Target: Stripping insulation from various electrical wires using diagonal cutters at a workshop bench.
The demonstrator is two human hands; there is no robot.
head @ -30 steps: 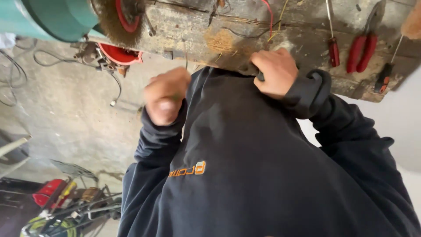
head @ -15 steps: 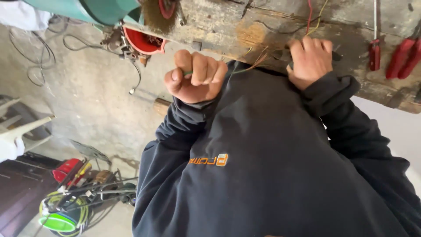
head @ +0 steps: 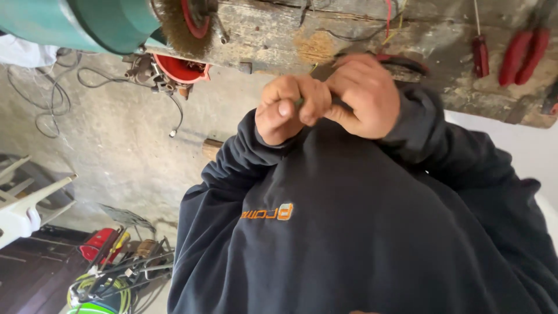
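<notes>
Workshop — worn workbench (head: 349,29), red-handled pliers (head: 525,53), wire wheel (head: 177,29)

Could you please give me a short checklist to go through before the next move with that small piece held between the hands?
1. Left hand pinches the small greenish piece: ok.
2. Right hand closed against the same piece: ok, though what its fingers grip is hidden.
3. What the piece is and its condition: cannot tell, as it is mostly covered.
4. Hands apart from the wire brush wheel: ok, it sits off to the left.
5. Wheel at a standstill: cannot tell.
6. Red-handled pliers close by on the workbench: ok, just behind the right hand.
</notes>
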